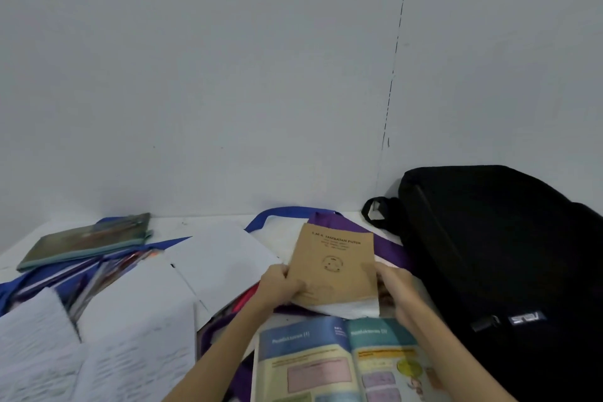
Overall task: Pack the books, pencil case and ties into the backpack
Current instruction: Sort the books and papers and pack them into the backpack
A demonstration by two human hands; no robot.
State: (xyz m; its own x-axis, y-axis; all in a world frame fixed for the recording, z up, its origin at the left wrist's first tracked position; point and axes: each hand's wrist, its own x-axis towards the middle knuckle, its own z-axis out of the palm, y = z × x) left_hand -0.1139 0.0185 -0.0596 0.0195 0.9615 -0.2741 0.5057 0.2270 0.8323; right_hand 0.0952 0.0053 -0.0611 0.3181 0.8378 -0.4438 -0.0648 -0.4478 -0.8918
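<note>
Both hands grip a brown exercise book by its lower corners: left hand with the thumb over the cover, right hand curled round the right edge. The book is tilted up, just left of the black backpack, which lies against the wall. Below the book lies an open colour textbook. Left of the book lie open white-paged books; farther left a pencil case rests on blue fabric.
</note>
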